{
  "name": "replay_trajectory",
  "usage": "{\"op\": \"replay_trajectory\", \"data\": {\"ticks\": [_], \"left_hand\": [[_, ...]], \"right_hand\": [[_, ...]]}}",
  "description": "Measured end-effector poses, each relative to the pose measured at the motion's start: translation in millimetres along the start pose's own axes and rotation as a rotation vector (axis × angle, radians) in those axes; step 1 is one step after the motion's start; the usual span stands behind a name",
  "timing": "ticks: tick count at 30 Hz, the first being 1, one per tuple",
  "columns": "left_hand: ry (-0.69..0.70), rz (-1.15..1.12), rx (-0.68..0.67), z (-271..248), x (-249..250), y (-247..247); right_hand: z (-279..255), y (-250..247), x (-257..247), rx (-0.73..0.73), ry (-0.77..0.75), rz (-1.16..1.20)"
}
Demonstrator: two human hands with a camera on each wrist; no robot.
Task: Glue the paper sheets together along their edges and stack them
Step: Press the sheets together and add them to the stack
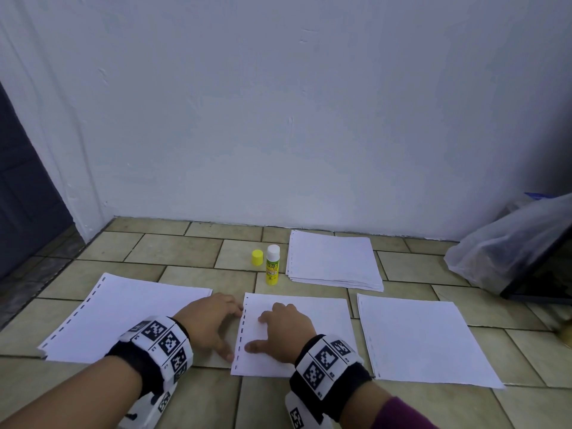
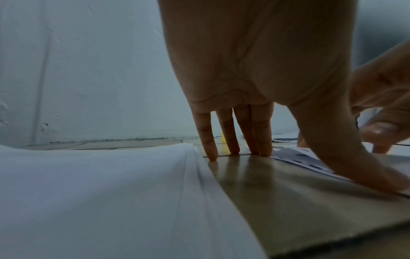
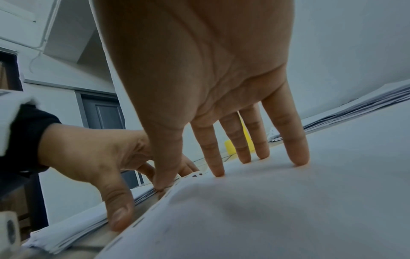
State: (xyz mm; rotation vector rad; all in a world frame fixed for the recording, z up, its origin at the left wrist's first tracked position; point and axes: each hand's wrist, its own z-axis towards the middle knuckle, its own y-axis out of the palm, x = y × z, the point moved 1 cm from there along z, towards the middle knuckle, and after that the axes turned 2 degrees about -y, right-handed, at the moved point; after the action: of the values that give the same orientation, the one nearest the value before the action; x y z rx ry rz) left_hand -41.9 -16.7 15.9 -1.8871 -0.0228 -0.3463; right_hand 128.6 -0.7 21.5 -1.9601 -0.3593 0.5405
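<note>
Our right hand (image 1: 286, 331), fingers spread flat, pins the middle sheet (image 1: 322, 323) on the floor (image 1: 192, 243), left hand (image 1: 210, 320) splayed at its punched edge: light, floppy, slippery; we'd lift by that margin.

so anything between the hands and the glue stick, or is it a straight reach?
Nothing visible blocks it. The uncapped yellow glue stick stands upright on bare tiled floor, just beyond the middle white paper sheet where the right hand presses and the left hand touches its punched edge. The yellow cap sits beside the stick, apart.
</note>
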Motion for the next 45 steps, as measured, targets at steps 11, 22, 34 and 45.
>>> {"op": "replay_trajectory", "data": {"ticks": [11, 22, 34, 45], "left_hand": [[-0.033, -0.009, 0.045, -2, 8, -3], [-0.084, 0.320, -0.038, 4, 24, -1], [-0.107, 0.357, -0.046, 1, 25, -1], [-0.127, 0.400, -0.138, 5, 31, -18]], "right_hand": [[2, 3, -3, 0.046, -0.026, -0.071], [9, 3, -5, 0.093, -0.015, -0.075], [0, -18, 84, 0.101, 0.218, -0.013], [-12, -17, 80, 0.123, 0.194, -0.412]]}}
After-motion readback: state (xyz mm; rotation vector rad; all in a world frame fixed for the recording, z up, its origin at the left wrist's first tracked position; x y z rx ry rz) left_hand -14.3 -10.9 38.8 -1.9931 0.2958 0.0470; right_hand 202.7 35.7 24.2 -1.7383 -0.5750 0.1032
